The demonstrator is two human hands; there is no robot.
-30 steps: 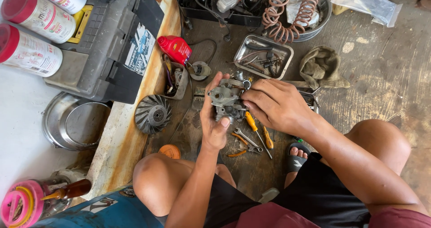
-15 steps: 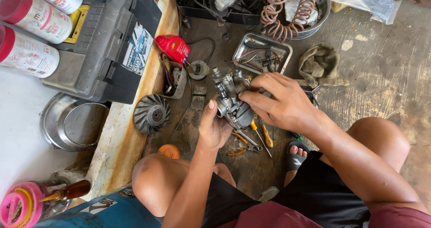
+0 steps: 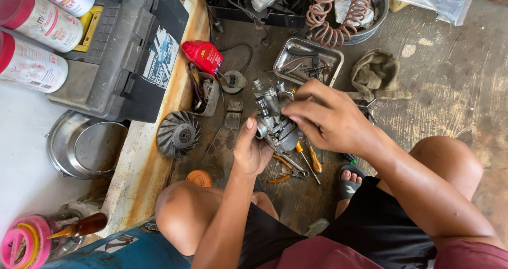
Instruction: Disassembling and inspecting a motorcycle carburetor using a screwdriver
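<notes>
- Carburetor point(image 3: 275, 122), a grey metal body with brass fittings, sits between both hands above the dirty floor, near the middle of the view.
- Left hand point(image 3: 251, 151) cups it from 7 o'clock, palm up, fingers curled under the body and thumb raised along its side.
- Right hand point(image 3: 328, 118) comes in from 3 o'clock, fingers closed over the top and right side of the part.
- Yellow-handled screwdrivers point(image 3: 313, 159) and pliers point(image 3: 286, 169) lie on the floor just below the hands, at 6 o'clock.
- Metal tray point(image 3: 309, 62) of small parts lies at 12 o'clock, with a crumpled rag point(image 3: 377, 74) at 2 o'clock.
- Red bottle point(image 3: 203, 56) lies at 10 o'clock, and a finned fan wheel point(image 3: 179, 134) at 9 o'clock.
- Grey toolbox point(image 3: 124, 62) stands farther out at 10 o'clock.
</notes>
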